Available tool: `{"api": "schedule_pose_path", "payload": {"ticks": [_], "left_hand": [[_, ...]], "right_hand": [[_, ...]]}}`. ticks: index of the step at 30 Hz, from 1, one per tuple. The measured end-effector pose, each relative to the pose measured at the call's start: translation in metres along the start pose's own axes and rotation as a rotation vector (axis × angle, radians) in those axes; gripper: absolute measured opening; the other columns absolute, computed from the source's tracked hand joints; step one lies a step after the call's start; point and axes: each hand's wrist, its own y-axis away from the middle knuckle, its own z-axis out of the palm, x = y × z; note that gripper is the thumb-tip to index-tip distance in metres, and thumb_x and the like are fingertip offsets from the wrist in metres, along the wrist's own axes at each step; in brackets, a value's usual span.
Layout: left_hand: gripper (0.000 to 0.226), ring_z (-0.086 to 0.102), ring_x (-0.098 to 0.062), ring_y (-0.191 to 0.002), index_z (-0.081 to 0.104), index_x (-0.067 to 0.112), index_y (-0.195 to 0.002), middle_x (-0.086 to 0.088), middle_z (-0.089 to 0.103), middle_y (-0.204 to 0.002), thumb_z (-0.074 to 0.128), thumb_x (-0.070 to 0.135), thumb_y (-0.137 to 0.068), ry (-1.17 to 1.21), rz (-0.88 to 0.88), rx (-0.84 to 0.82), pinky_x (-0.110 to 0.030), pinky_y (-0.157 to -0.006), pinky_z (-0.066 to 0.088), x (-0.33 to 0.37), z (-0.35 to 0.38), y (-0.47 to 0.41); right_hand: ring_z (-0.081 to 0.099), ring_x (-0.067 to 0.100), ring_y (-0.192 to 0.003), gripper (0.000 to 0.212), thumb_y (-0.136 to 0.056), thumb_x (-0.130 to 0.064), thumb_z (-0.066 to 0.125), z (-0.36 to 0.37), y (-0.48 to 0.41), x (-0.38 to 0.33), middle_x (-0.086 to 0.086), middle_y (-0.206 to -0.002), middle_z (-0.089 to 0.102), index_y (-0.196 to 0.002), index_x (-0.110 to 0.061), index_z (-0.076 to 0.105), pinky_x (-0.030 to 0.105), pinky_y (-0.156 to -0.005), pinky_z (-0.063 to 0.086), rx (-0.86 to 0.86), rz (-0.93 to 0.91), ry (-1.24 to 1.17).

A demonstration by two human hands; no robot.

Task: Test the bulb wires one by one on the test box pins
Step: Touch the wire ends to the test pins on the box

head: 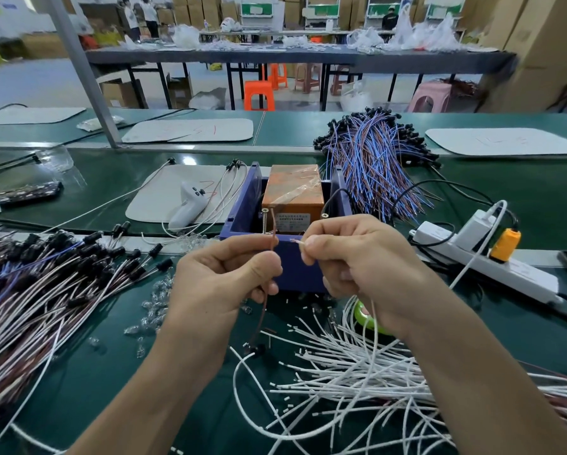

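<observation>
- Fingers [265,267] of your left hand [223,280] are pressed together on a thin brown insulated wire [274,238], thumb against forefinger, and its tip pokes up above the pinch.
- Your right hand [351,257] pinches a thin white insulated wire [375,318] the same way. Its bare stripped end [296,242] points left towards the brown tip, close to it but apart.
- Just behind both hands, the orange-brown rectangular test box wrapped in clear film [292,188] sits in a blue plastic tray [242,211].
- Two upright metal screws serve as pins at the near edge of the box. The left screw pin [264,220] stands just above and behind the brown tip, and the right screw pin [324,215] is just above your right knuckles.
- Neither wire end appears to touch a pin yet.
- For a clean test, lift each end to the pin on its own side, brown to left and white to right.
- Press the bare strands firmly against the metal, not the insulation.
- Grip close to the ends so they do not wobble, but leave your skin off the copper and the screws.
- Do not let the two ends meet each other.
- The brown wire runs down below your left hand to a small black holder [258,348] on the green mat. Its bulb is too small to make out, so glance there once both ends are seated.
</observation>
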Motion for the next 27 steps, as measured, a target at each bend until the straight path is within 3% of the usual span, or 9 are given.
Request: {"api": "schedule_pose_path", "payload": {"ticks": [9,16,23,27], "left_hand": [[0.02,0.061,-0.013,-0.053,0.084,0.025,-0.082,-0.007,0.073,-0.065,0.079,0.011,-0.069,-0.139,0.109,0.009,-0.02,-0.052,0.05,0.0016,0.0036,0.0041],[0.017,0.063,-0.005,-0.051,0.08,0.024,-0.072,-0.001,0.073,-0.062,0.075,0.01,-0.065,-0.266,0.175,0.041,-0.015,-0.051,0.05,0.0034,0.006,0.0058],[0.021,0.067,-0.002,-0.054,0.078,0.031,-0.076,0.008,0.075,-0.066,0.077,0.012,-0.068,-0.458,0.329,0.045,-0.013,-0.052,0.05,0.0016,0.0005,0.0072],[0.016,0.068,-0.004,-0.056,0.076,0.033,-0.082,0.017,0.073,-0.069,0.073,0.026,-0.069,-0.595,0.469,0.08,-0.012,-0.056,0.052,0.001,-0.0026,0.0092]], "right_hand": [[0.028,0.01,-0.045,0.036,-0.099,-0.008,0.059,0.0072,0.0013,0.0011,0.0,-0.05,0.037,-0.064,-0.014,0.064,0.018,-0.044,0.024,0.008,-0.062,0.285],[0.028,0.006,-0.039,0.037,-0.097,-0.004,0.059,0.0104,-0.0007,0.0024,-0.006,-0.044,0.038,-0.061,-0.014,0.062,0.015,-0.04,0.022,-0.05,-0.027,0.299],[0.029,0.0,-0.036,0.037,-0.098,0.0,0.056,0.0092,0.001,0.001,-0.012,-0.042,0.041,-0.062,-0.011,0.06,0.011,-0.038,0.023,-0.096,0.014,0.235],[0.029,0.002,-0.036,0.038,-0.097,-0.002,0.058,0.0103,0.0006,0.0015,-0.008,-0.043,0.04,-0.061,-0.012,0.061,0.011,-0.038,0.023,-0.091,0.017,0.255]]}}
